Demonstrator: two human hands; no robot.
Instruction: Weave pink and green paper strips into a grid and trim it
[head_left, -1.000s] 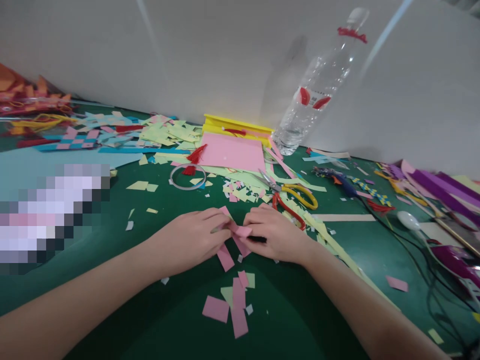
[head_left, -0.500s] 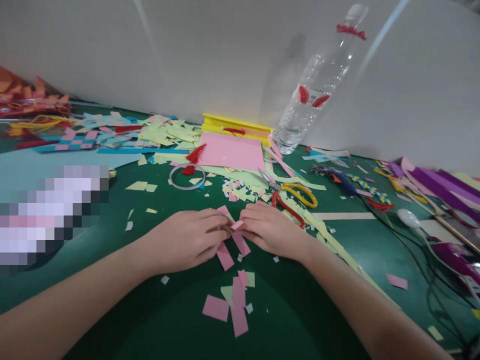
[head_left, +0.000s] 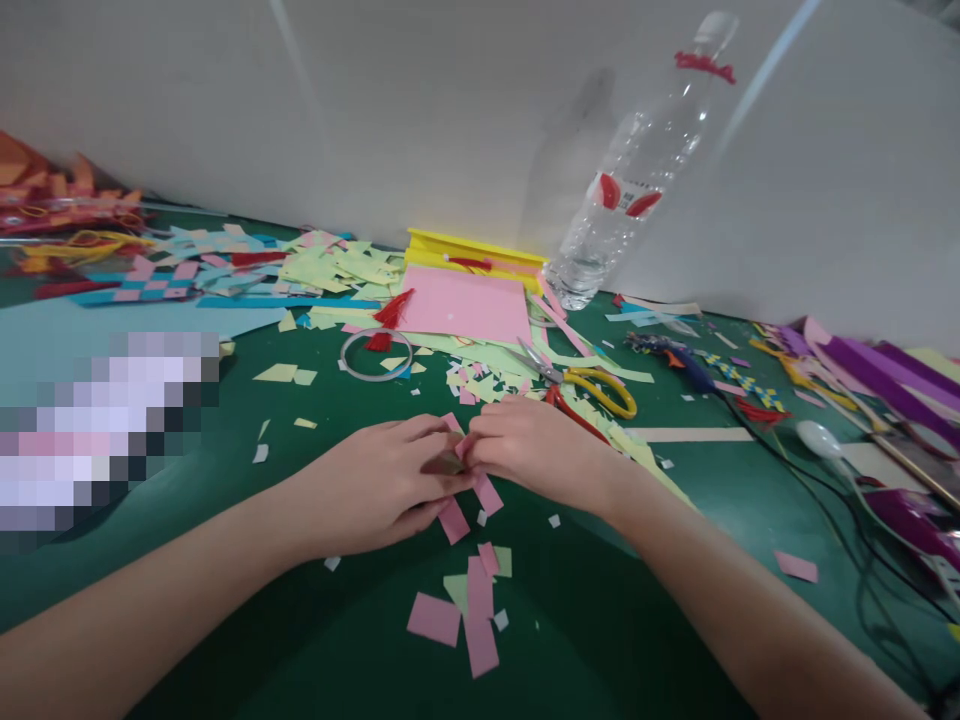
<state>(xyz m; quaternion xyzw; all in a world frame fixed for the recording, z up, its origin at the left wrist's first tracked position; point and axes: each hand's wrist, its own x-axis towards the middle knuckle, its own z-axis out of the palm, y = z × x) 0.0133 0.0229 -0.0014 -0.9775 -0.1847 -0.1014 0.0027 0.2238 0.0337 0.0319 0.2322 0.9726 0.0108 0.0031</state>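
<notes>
My left hand (head_left: 382,485) and my right hand (head_left: 534,450) meet above the green table, fingertips almost touching. Between them is a small pink paper piece (head_left: 463,448), pinched by my right thumb and fingers. My left fingers curl around its left side, and a greenish bit of paper shows among them. Below my fingertips lie pink paper strips (head_left: 453,522). Closer to me is a loose pink rectangle (head_left: 433,620) beside several pink, green and white scraps. Scissors (head_left: 556,376) with yellow and red handles lie behind my right hand, partly hidden by it.
A pink sheet (head_left: 465,305) lies in front of a yellow folded strip. A clear bottle (head_left: 626,190) leans at the wall. A thin ring (head_left: 345,352) rests among scraps. A cable (head_left: 780,450) runs along the right. A pixelated object (head_left: 112,430) is at left.
My right fingers have moved slightly left and closed over the pink piece. My left fingers have shifted right and spread a little. The scraps on the table stay put.
</notes>
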